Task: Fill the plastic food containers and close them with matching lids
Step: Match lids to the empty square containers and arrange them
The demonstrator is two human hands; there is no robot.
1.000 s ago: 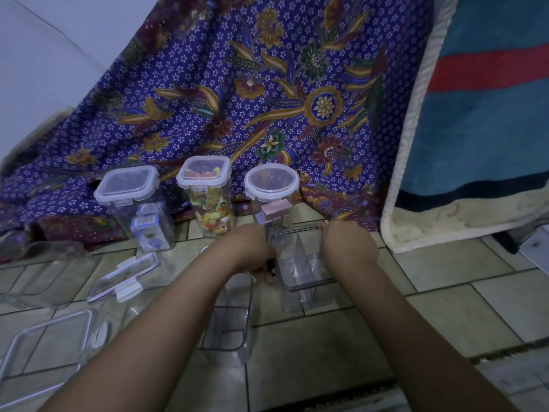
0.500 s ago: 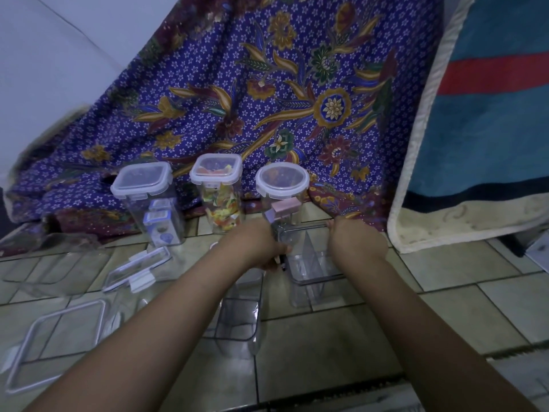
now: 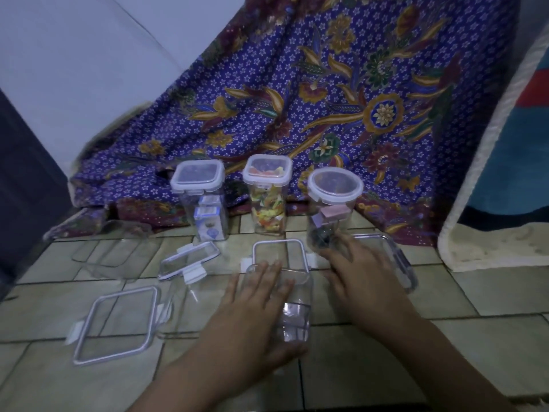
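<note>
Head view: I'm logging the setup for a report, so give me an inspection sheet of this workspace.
Surface: tiled floor.
Job's things: three closed containers at the back, box-filled square container, snack-filled square container, round-lidded container; open clear container in front; small clip lid, square lid, large lid lying loose.
Clutter: nothing seen.
Hands: left hand rests on the open clear container, fingers straight; right hand open, fingers spread, near the round-lidded container.
Cables: nothing seen.
Surroundings: batik cloth, striped blanket, white wall.
</note>
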